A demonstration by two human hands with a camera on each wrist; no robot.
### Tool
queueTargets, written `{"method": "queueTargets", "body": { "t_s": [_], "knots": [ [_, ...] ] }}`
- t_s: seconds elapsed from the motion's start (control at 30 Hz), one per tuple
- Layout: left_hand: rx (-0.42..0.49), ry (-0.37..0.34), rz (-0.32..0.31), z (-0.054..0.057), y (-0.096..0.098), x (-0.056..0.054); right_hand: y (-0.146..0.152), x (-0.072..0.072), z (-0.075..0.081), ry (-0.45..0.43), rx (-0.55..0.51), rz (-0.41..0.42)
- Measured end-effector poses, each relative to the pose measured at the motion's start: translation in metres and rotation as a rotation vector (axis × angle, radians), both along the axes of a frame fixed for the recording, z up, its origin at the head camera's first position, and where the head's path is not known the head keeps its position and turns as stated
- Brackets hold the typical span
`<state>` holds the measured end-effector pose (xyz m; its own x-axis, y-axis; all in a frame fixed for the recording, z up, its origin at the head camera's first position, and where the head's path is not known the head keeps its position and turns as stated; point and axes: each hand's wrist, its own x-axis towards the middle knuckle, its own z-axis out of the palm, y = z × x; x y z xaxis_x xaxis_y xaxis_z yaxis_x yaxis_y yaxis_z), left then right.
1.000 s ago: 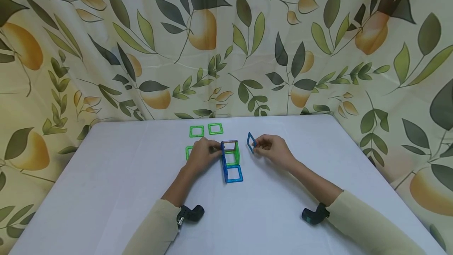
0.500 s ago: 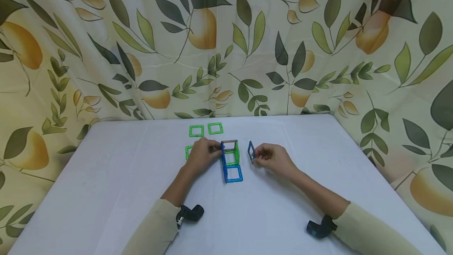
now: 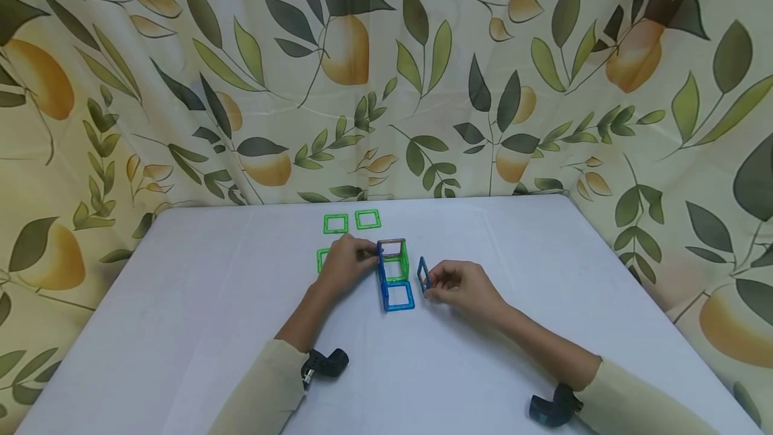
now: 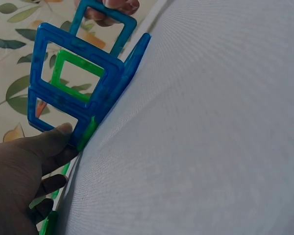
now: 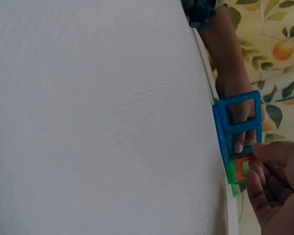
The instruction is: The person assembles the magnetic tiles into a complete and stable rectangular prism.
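Observation:
Square see-through magnetic tiles form a small structure in the middle of the table: a blue side wall point(image 4: 81, 46), a green wall point(image 3: 406, 262), an orange tile point(image 5: 239, 169) at the far end and a flat blue tile point(image 3: 400, 308) in front. My left hand point(image 3: 347, 264) pinches the far end of the blue wall between thumb and fingers. A separate blue tile point(image 3: 420, 277) stands upright, pinched in the fingertips of my right hand point(image 3: 465, 287). It is just right of the structure, with a small gap between them in the head view.
Two green tiles point(image 3: 335, 231) lie flat behind the left hand, and another green tile point(image 3: 320, 260) is partly hidden by it. A white cloth point(image 3: 181, 327) covers the table. A patterned curtain point(image 3: 435, 119) hangs along the far edge. Black cameras point(image 3: 326, 364) sit on both wrists.
My right hand has come nearer to me and slightly left, bringing the blue tile down beside the structure's front part. The left hand and the structure stay in place.

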<state>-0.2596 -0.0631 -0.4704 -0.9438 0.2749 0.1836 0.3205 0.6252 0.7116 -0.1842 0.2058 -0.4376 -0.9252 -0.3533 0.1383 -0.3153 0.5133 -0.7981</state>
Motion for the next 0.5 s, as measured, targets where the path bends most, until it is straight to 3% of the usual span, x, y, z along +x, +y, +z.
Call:
{"method": "queueTargets", "body": {
  "t_s": [0.5],
  "knots": [
    [-0.012, -0.02, 0.008, -0.001, 0.0, -0.001, -0.01, 0.012, 0.0, 0.031, -0.049, 0.049]
  ]
}}
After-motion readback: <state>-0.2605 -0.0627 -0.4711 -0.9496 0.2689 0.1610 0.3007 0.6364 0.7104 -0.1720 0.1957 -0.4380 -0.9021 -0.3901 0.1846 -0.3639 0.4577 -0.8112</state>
